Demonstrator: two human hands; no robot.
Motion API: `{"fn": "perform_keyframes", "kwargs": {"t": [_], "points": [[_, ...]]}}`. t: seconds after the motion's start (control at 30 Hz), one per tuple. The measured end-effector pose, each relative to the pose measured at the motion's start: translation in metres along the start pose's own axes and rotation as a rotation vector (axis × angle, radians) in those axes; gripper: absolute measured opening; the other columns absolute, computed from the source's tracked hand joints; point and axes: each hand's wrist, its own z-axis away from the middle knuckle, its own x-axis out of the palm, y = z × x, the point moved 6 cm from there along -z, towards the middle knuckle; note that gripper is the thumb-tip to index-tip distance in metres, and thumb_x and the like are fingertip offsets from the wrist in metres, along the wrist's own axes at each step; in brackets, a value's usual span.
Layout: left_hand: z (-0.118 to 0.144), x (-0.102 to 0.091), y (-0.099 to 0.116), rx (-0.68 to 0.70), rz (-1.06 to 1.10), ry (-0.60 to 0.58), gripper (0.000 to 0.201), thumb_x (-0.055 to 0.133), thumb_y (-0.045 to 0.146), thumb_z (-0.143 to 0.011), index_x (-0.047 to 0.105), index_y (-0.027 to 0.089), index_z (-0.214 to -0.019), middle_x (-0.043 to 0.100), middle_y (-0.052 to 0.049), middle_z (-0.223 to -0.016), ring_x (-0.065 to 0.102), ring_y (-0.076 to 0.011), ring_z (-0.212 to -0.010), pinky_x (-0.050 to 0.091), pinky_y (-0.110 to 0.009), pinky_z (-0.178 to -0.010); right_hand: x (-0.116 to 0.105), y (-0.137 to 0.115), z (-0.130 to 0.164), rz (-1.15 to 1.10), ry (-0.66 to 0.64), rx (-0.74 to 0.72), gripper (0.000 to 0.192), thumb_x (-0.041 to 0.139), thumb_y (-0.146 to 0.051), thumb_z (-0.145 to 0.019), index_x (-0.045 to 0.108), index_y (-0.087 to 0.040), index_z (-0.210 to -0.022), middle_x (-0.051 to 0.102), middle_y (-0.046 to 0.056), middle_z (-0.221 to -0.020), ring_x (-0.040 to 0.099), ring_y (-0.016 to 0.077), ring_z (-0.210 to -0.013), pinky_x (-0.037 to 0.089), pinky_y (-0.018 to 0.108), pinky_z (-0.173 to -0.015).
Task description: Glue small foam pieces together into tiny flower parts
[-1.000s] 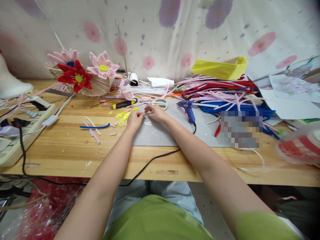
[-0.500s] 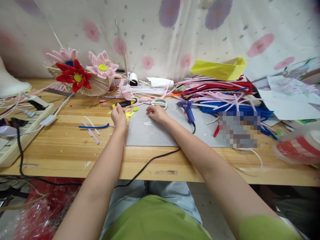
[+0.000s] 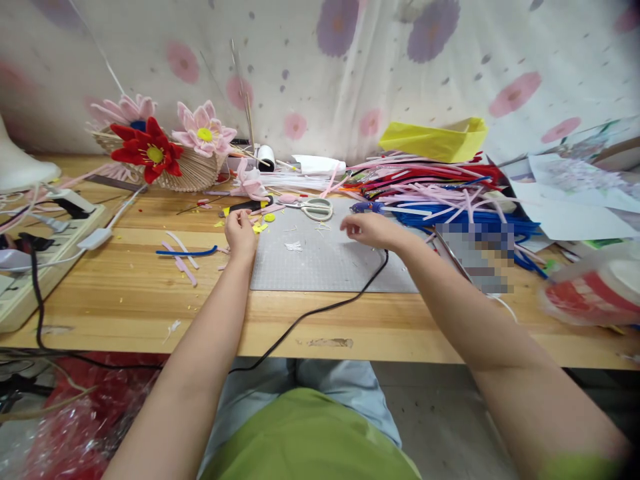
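Note:
My left hand (image 3: 240, 235) is closed in a pinch at the left edge of the grey cutting mat (image 3: 325, 270). What its fingers hold, if anything, is hidden. Over the mat's right half, my right hand (image 3: 371, 231) has loosely bent, parted fingers and nothing visible in them. Just behind it lies the blue glue gun (image 3: 367, 207), its handle covered by the hand. A small bunch of white stamen-like pieces (image 3: 293, 247) rests on the mat, with a few loose ones around it. Scissors (image 3: 318, 209) lie at the mat's back edge, and a yellow disc (image 3: 269, 217) sits near my left hand.
Fuzzy flowers, one red (image 3: 153, 153), stand in a woven basket (image 3: 187, 175) at the back left. Pipe cleaners (image 3: 450, 193) are heaped at the back right. A power strip (image 3: 55, 257) lies far left; a black cord (image 3: 305, 320) crosses the table. A plastic cup (image 3: 595, 287) stands right.
My right hand has moved right, from the white pieces to in front of the glue gun. My left hand stays almost where it was.

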Motion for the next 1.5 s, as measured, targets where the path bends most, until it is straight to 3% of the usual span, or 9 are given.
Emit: {"fn": "perform_keyframes", "kwargs": {"t": [0.13,0.37,0.5,0.7,0.9,1.1,1.33,1.4,1.5], "points": [[0.005,0.002,0.0,-0.061,-0.026,-0.009,0.025,0.041,0.029,-0.088,0.058,0.017,-0.073,0.054,0.001,-0.06,0.052,-0.0116,-0.057,0.038,-0.023,-0.061,0.008,0.014,0.031,0.333,-0.196,-0.022,0.027,0.045,-0.007,-0.076,0.065,-0.018,-0.09,0.063,0.009,-0.082,0.052,0.0162,-0.067,0.031,0.028,-0.058],[0.008,0.003,-0.001,-0.043,-0.053,-0.02,0.026,0.044,0.031,-0.086,0.061,0.017,-0.071,0.056,0.0,-0.06,0.053,-0.0132,-0.06,0.04,-0.025,-0.064,0.022,0.009,0.04,0.526,-0.121,-0.241,0.026,0.041,0.0,-0.076,0.061,-0.015,-0.085,0.063,0.011,-0.076,0.052,0.023,-0.081,0.033,0.033,-0.069],[0.008,0.003,0.001,0.014,-0.074,-0.021,0.018,0.053,0.028,-0.081,0.063,0.016,-0.073,0.062,-0.003,-0.073,0.055,-0.0146,-0.072,0.042,-0.026,-0.071,0.015,0.008,0.03,0.372,-0.082,-0.153,0.02,0.046,-0.003,-0.075,0.059,-0.015,-0.085,0.062,0.009,-0.076,0.053,0.0211,-0.078,0.033,0.031,-0.069],[0.012,0.005,0.006,0.025,-0.036,-0.054,0.015,0.062,0.029,-0.075,0.065,0.015,-0.076,0.062,-0.003,-0.076,0.053,-0.0135,-0.069,0.042,-0.026,-0.069,0.001,-0.015,-0.015,-0.104,0.167,-0.082,0.022,0.051,-0.012,-0.072,0.055,-0.018,-0.092,0.065,0.005,-0.088,0.054,0.0184,-0.083,0.038,0.027,-0.072],[0.009,0.005,0.0,-0.033,-0.034,-0.033,0.019,0.046,0.028,-0.086,0.059,0.017,-0.077,0.059,-0.002,-0.072,0.053,-0.0141,-0.066,0.04,-0.027,-0.069,0.017,-0.012,-0.059,-0.203,0.174,0.039,0.023,0.05,-0.007,-0.069,0.057,-0.019,-0.087,0.067,0.003,-0.086,0.057,0.0176,-0.082,0.039,0.027,-0.071],[0.011,0.003,0.008,0.011,-0.053,-0.017,0.027,0.039,0.024,-0.089,0.043,0.021,-0.063,0.048,0.002,-0.059,0.047,-0.0127,-0.059,0.037,-0.026,-0.067,0.023,-0.01,-0.048,-0.316,0.204,0.04,0.019,0.054,-0.012,-0.071,0.057,-0.02,-0.087,0.068,0.001,-0.088,0.06,0.0155,-0.081,0.042,0.026,-0.073],[0.018,0.006,0.021,0.085,-0.066,-0.072,0.03,0.038,0.026,-0.092,0.041,0.022,-0.062,0.044,0.001,-0.058,0.047,-0.0147,-0.063,0.037,-0.028,-0.07,0.036,-0.04,-0.038,-0.096,0.212,-0.103,0.02,0.05,-0.016,-0.078,0.056,-0.021,-0.096,0.066,0.006,-0.089,0.056,0.0217,-0.095,0.041,0.033,-0.079],[0.019,0.007,0.023,0.091,-0.076,-0.066,0.025,0.04,0.021,-0.09,0.043,0.022,-0.066,0.048,0.0,-0.063,0.051,-0.016,-0.072,0.038,-0.029,-0.076,0.039,-0.037,-0.04,-0.167,0.249,-0.05,0.017,0.051,-0.016,-0.077,0.055,-0.021,-0.092,0.065,0.005,-0.088,0.056,0.0207,-0.092,0.042,0.033,-0.079],[0.025,0.015,0.031,0.134,-0.089,-0.111,0.018,0.046,0.014,-0.085,0.046,0.021,-0.069,0.052,-0.002,-0.074,0.052,-0.0166,-0.083,0.038,-0.029,-0.082,0.042,-0.023,-0.044,-0.531,0.338,0.084,0.015,0.056,-0.019,-0.073,0.051,-0.023,-0.086,0.063,0.001,-0.083,0.057,0.0165,-0.08,0.044,0.031,-0.074]]}}
